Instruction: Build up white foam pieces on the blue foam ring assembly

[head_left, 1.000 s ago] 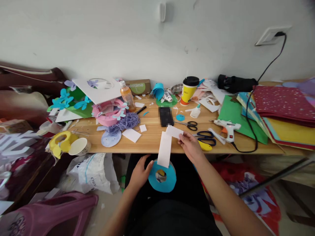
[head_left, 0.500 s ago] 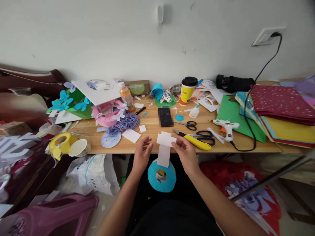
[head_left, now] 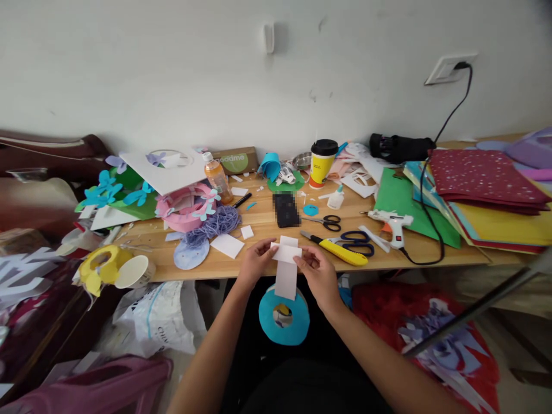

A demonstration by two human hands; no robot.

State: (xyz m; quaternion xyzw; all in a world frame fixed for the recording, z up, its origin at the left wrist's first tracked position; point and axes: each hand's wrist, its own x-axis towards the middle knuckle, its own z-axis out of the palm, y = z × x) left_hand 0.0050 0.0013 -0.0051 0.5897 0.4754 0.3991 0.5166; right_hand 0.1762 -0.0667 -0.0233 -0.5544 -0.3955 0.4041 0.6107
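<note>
White short strip, head view: held crosswise beyond the blue ring, over a longer strip overlapping the ring's far edge. Left hand and right hand, apart, pinch the short strip's opposite ends. Yellow cutter lies beyond, right of the ring.

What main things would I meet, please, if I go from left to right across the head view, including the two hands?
White paper cup, pale lavender disc, left hand, crossed white paper strips, right hand, glue gun, burgundy sheets.
</note>
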